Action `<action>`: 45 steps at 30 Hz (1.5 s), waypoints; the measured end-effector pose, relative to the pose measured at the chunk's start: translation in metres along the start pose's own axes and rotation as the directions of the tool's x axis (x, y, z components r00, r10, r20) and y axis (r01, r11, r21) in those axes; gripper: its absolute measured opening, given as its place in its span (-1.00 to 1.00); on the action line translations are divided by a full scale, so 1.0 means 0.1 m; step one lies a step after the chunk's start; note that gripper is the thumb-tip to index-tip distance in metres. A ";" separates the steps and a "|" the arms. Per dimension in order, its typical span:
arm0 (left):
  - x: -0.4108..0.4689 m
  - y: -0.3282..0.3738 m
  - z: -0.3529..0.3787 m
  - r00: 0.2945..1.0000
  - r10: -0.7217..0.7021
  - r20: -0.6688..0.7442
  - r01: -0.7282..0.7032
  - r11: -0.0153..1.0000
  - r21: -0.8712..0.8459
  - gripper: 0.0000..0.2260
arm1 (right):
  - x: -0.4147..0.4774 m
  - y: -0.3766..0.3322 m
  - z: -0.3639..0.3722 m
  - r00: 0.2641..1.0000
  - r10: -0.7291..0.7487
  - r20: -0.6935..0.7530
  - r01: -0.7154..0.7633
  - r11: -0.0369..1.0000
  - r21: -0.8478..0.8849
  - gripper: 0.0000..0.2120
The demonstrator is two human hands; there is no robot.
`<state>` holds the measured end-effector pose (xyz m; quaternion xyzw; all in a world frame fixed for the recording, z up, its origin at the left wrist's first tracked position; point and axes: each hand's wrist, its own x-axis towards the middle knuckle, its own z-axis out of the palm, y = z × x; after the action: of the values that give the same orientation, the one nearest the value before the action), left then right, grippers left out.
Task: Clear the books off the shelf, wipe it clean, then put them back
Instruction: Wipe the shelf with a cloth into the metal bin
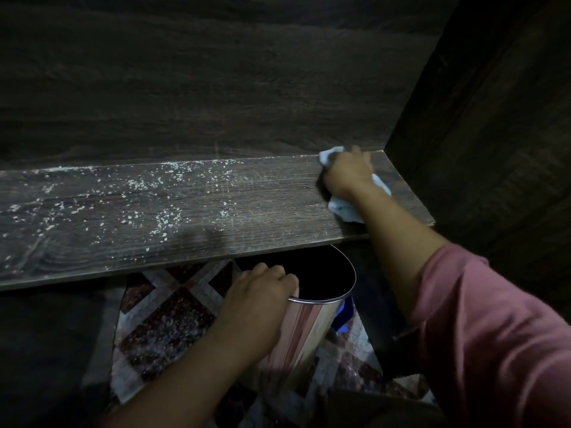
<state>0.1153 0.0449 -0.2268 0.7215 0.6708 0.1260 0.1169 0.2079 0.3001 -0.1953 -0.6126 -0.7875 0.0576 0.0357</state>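
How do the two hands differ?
The right hand holds a light blue cloth on the right end of the dark wooden shelf; the left hand grips a shiny metal bin by its rim. The right hand is on the shelf, the left hand below its front edge. Both grip something.

This looks like a room in a home, dimly lit. A dark wood-grain laminate shelf (pixel 185 211) with matching back panel (pixel 216 88) and side panel (pixel 494 118) stands over a floor covering (pixel 167 319) patterned in red and grey diamonds. A small steel bin (pixel 309 329) sits below, and white dust specks (pixel 139 183) litter the board.
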 end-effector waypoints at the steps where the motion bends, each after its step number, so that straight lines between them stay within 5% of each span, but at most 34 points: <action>1: -0.01 0.00 0.00 1.000 -0.002 0.007 0.002 1.000 0.009 -0.72 | -0.09 -0.12 0.04 0.996 -0.084 -0.005 0.084 0.996 0.027 -0.61; 5: -0.02 -0.03 -0.01 1.000 -0.004 -0.015 0.004 1.000 0.015 -0.74 | -0.31 -0.26 0.08 0.949 -0.284 -0.139 0.306 0.937 0.171 -0.61; 9: -0.02 -0.05 -0.05 1.000 0.002 -0.014 -0.002 1.000 0.013 -0.72 | -0.16 0.19 -0.07 0.914 -0.051 -0.403 0.141 0.970 0.198 -0.59; 12: -0.04 -0.05 -0.08 1.000 -0.001 -0.010 0.001 1.000 0.010 -0.73 | 0.07 0.49 -0.12 0.947 0.143 -0.288 -0.112 0.986 0.121 -0.60; 16: -0.08 -0.09 -0.10 1.000 -0.001 -0.014 0.001 1.000 0.001 -0.73 | 0.17 0.36 -0.14 0.986 0.157 -0.052 -0.157 0.988 0.002 -0.66; 20: -0.09 -0.12 -0.12 1.000 -0.011 -0.019 0.011 1.000 0.002 -0.72 | 0.09 -0.20 -0.05 0.998 0.044 -0.038 -0.045 0.998 -0.035 -0.89; 23: -0.11 -0.12 -0.13 1.000 -0.005 -0.014 0.006 1.000 0.018 -0.72 | -0.04 -0.52 0.13 0.995 -0.060 -0.084 0.066 0.995 0.071 -0.70; 26: -0.12 -0.11 -0.14 1.000 -0.004 -0.022 0.004 1.000 0.012 -0.72 | -0.14 -0.62 0.20 0.944 -0.310 -0.109 0.325 0.930 0.174 -0.57; 31: -0.15 -0.15 -0.19 0.998 -0.016 -0.052 0.016 1.000 -0.013 -0.76 | -0.13 -0.26 0.05 0.705 -0.378 -0.600 0.564 0.812 0.151 -0.48; 33: -0.17 -0.16 -0.21 0.998 -0.014 -0.062 0.013 1.000 -0.021 -0.76 | -0.06 -0.13 -0.03 0.678 -0.360 -0.641 0.550 0.827 0.117 -0.45; 37: -0.18 -0.19 -0.22 0.998 -0.006 -0.056 0.007 1.000 0.003 -0.74 | -0.01 -0.17 -0.12 0.773 -0.438 -0.459 0.532 0.842 0.094 -0.53; 41: -0.19 -0.22 -0.21 0.999 -0.011 -0.049 0.011 1.000 0.001 -0.72 | 0.07 -0.46 0.02 0.748 -0.624 -0.227 0.637 0.771 -0.020 -0.64; 45: -0.20 -0.23 -0.21 0.999 -0.021 -0.039 0.021 1.000 -0.001 -0.73 | 0.04 -0.62 0.03 0.831 -0.550 -0.085 0.555 0.830 0.058 -0.62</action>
<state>0.0854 0.0266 -0.2157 0.7116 0.6805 0.1392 0.1054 0.1467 0.2892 -0.1900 -0.3587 -0.9263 0.0564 0.1006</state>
